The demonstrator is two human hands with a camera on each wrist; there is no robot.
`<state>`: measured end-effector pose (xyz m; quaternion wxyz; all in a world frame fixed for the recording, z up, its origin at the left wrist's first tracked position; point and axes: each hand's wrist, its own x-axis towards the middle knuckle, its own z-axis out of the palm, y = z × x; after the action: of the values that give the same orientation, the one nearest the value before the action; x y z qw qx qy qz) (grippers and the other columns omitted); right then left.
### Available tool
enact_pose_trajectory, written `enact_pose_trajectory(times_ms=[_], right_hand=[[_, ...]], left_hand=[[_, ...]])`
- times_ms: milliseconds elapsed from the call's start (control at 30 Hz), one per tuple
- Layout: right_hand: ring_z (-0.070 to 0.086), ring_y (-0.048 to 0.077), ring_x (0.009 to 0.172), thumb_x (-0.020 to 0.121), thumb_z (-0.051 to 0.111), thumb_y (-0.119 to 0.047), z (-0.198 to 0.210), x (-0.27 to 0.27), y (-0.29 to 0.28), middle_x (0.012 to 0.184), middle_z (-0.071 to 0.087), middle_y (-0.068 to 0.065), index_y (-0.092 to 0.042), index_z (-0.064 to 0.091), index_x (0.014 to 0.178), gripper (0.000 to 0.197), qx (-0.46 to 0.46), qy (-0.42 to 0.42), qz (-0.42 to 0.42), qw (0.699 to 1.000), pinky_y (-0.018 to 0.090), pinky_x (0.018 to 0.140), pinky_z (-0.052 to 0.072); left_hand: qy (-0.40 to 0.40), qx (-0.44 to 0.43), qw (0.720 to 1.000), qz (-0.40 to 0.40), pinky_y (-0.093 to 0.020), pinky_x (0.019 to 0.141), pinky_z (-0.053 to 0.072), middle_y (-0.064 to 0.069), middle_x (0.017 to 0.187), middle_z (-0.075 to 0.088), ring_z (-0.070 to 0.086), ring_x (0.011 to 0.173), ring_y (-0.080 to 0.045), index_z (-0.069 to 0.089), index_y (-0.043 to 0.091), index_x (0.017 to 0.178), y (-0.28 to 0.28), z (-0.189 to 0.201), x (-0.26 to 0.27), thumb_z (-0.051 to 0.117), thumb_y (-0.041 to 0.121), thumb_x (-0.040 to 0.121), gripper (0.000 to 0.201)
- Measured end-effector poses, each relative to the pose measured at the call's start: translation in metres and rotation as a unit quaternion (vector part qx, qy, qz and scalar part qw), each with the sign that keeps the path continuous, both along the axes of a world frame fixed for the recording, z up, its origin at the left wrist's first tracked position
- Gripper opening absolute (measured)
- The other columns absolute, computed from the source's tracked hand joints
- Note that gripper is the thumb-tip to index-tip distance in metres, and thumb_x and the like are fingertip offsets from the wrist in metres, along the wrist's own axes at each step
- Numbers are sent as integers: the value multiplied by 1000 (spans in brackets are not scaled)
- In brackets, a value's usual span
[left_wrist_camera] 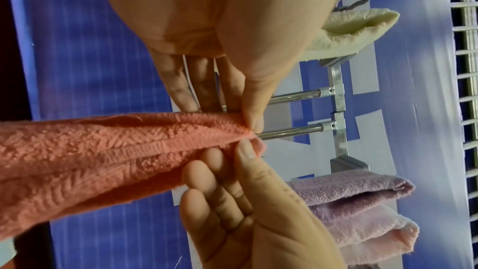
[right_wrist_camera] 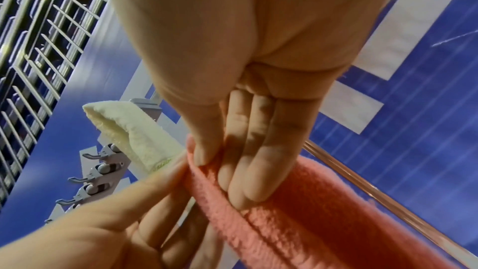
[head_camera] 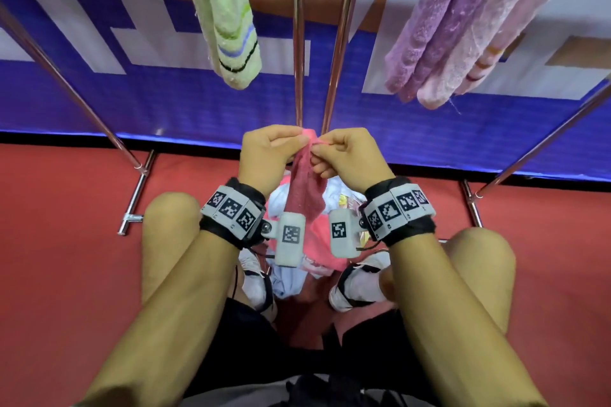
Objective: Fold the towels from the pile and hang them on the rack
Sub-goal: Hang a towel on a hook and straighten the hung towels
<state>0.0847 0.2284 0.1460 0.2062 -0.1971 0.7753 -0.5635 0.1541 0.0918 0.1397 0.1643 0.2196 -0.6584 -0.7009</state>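
A pink towel [head_camera: 302, 188] hangs bunched from one top corner in front of me. My left hand [head_camera: 301, 139] pinches that corner between thumb and fingers, and my right hand [head_camera: 318, 146] pinches it right beside, so the two almost touch. In the left wrist view the towel [left_wrist_camera: 103, 150] runs off to the left from the pinch of my left hand [left_wrist_camera: 245, 120]. In the right wrist view my right hand [right_wrist_camera: 212, 163] holds the towel's hem [right_wrist_camera: 297, 222]. The rest of the pile [head_camera: 287, 277] lies on the floor between my feet, under the towel's lower end.
The metal rack's rods [head_camera: 298, 43] rise just beyond my hands. A light green towel [head_camera: 228, 20] hangs on the left of it, and purple and pink towels [head_camera: 463, 26] hang on the right. The rack's feet [head_camera: 132, 208] stand on the red floor before a blue-and-white banner [head_camera: 165, 102].
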Motion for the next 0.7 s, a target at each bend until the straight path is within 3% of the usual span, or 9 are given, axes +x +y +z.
enact_pose_trajectory(times_ms=[167, 333, 400, 700], right_hand=[[68, 26, 63, 97, 58, -16, -6, 12, 9, 73, 71, 14, -2, 69, 86, 21, 22, 4, 19, 1000, 31, 58, 56], [67, 24, 58, 97, 60, -19, -1, 18, 16, 69, 70, 13, -3, 67, 79, 25, 48, 45, 23, 998, 18, 48, 46], [66, 25, 56, 97, 60, -21, -1, 22, 15, 66, 69, 10, -7, 66, 76, 26, 44, 63, 16, 997, 15, 48, 44], [62, 19, 45, 97, 60, -28, -9, 28, 15, 60, 66, 8, -12, 66, 75, 28, 26, 99, -22, 994, 20, 53, 47]], left_hand=[[6, 47, 999, 17, -43, 91, 57, -18, 94, 74, 69, 86, -25, 74, 15, 94, 13, -14, 10, 71, 5, 87, 12], [8, 51, 999, -8, -36, 86, 58, -10, 88, 76, 71, 86, -23, 74, 15, 93, 19, -17, 15, 67, 4, 91, 13], [16, 49, 999, -15, -34, 83, 59, -12, 89, 76, 71, 85, -25, 74, 13, 94, 19, -16, 16, 65, 4, 91, 13], [29, -17, 999, -40, -45, 83, 59, -18, 86, 75, 72, 86, -37, 76, 20, 87, 20, -14, 19, 64, 5, 93, 21]])
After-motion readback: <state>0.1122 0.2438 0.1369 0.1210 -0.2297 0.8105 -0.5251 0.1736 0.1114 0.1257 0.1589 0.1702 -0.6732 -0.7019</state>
